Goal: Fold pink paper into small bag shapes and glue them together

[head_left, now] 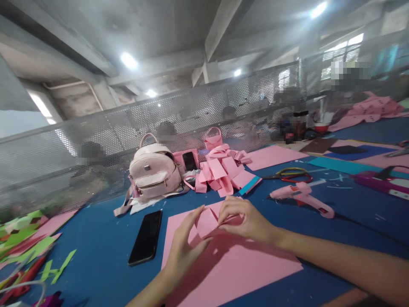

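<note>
A small folded piece of pink paper (206, 222) is between my two hands, over a large pink sheet (236, 273) on the blue table. My right hand (241, 215) is closed, its thumb and fingers pinching the piece's right side. Around its left side curves my left hand (185, 241), thumb below and forefinger along the edge, gripping it. Part of the piece is hidden behind my right fingers. A black phone (145, 238) lies left of the sheet. To the right rests a pink glue gun (303, 198).
Behind are a pale pink backpack (155, 170) and a pile of folded pink paper pieces (220, 168). Scissors (289, 175) lie beyond the glue gun, whose cord runs right. Green paper scraps (60, 266) lie at left. A perforated metal screen (191, 111) stands along the back.
</note>
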